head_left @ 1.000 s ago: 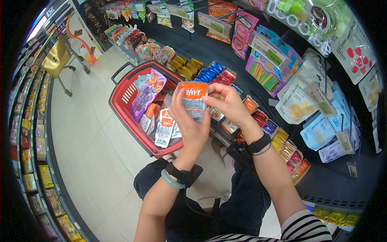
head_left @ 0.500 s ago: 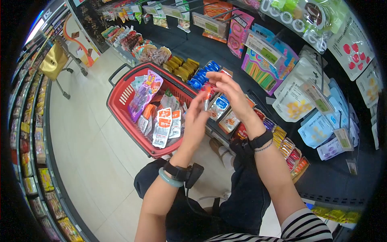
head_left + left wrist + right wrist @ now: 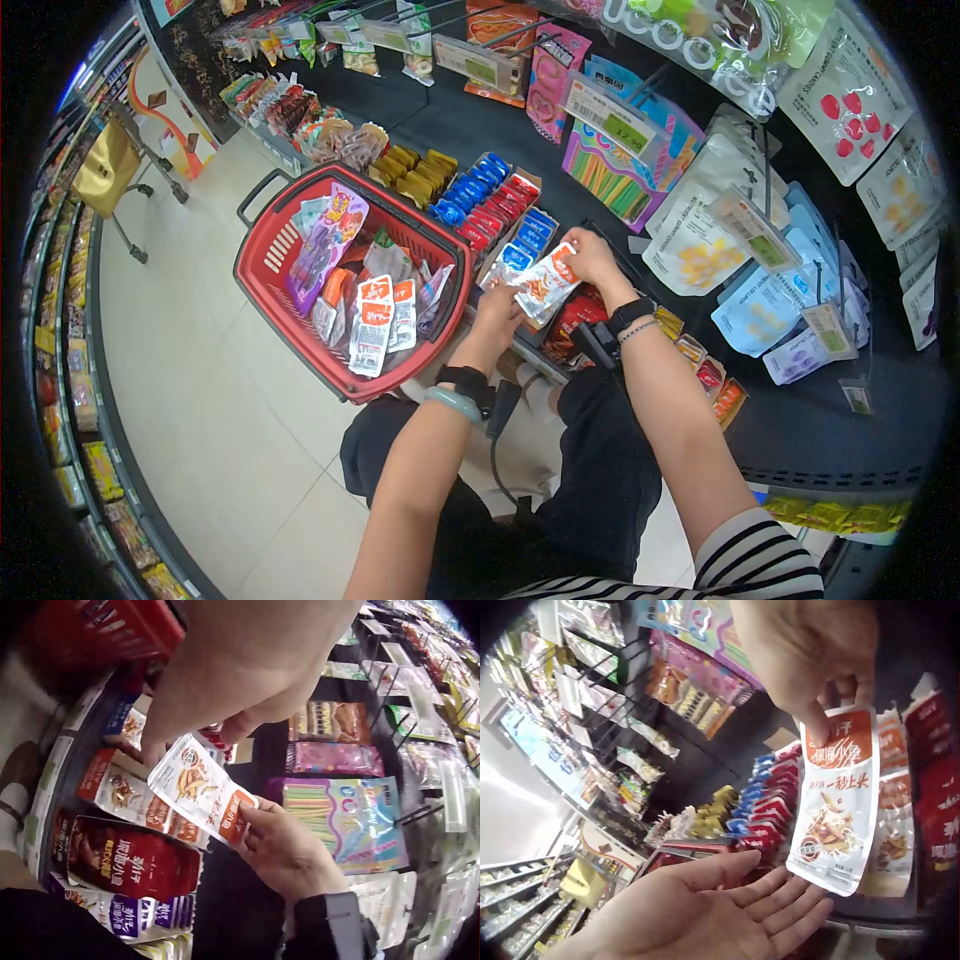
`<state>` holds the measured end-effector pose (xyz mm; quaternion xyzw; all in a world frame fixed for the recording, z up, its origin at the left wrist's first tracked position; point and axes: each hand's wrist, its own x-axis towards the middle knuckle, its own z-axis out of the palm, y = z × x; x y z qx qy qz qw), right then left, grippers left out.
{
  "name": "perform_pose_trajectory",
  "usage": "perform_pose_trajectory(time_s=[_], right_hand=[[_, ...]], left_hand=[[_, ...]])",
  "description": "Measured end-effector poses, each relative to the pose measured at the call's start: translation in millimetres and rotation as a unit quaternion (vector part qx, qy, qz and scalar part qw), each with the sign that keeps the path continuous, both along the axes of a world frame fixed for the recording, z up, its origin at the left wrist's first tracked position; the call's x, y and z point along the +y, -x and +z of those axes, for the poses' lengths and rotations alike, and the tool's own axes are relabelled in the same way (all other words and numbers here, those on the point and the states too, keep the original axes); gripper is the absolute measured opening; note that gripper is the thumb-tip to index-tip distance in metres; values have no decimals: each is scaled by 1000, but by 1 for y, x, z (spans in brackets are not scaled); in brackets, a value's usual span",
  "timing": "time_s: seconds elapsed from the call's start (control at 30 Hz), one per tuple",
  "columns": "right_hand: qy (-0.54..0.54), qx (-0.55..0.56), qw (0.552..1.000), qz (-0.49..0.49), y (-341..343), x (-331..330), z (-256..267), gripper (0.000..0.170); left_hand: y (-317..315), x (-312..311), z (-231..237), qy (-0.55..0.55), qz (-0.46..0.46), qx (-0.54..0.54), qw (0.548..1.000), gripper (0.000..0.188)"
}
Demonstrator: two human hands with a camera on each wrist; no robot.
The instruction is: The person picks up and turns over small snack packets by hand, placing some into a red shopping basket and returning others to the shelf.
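Observation:
An orange-and-white snack packet (image 3: 545, 284) is held over the boxed packets on the shelf. My right hand (image 3: 596, 262) pinches its orange end; the right wrist view shows that thumb on the front of the packet (image 3: 836, 814). At the opposite, white end is my left hand (image 3: 497, 318). In the right wrist view the left hand (image 3: 705, 911) lies palm up with straight fingers, its fingertips at the packet's bottom edge. Similar orange-and-white packets (image 3: 124, 791) fill a box beneath, beside a dark red packet (image 3: 131, 859).
A red basket (image 3: 268, 245) with several snack packets stands left of the shelf. Blue packets (image 3: 463, 192) and red packets (image 3: 492, 212) sit in boxes behind the hands. Hanging bags (image 3: 700, 245) and price tags line the right side. A gold bag (image 3: 106, 168) is far left.
Both hands have moved with the packet from near the basket's right edge to over the shelf boxes. The left hand's grip has loosened; the right hand now pinches the orange end.

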<state>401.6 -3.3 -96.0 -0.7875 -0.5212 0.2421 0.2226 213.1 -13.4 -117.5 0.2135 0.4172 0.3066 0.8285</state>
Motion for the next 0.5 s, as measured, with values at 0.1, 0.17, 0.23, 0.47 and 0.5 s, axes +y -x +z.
perform_pose_trajectory(time_s=[0.1,0.17,0.23,0.47,0.5], right_hand=[[44,-48,997,-49,-1,1,-20,20],[47,-80,993,-70,9,-1,-17,19],[46,-90,992,-75,15,1,-21,19],[52,-112,992,-34,11,15,-65,22],[54,-104,993,-21,11,16,-67,23]], left_hand=[[-19,1,-22,48,-16,10,999,30],[-32,2,-43,92,35,-2,995,32],[-39,-1,-34,130,49,-16,990,34],[-52,12,-73,161,64,-1,985,42],[-52,13,-70,161,65,-1,985,42]])
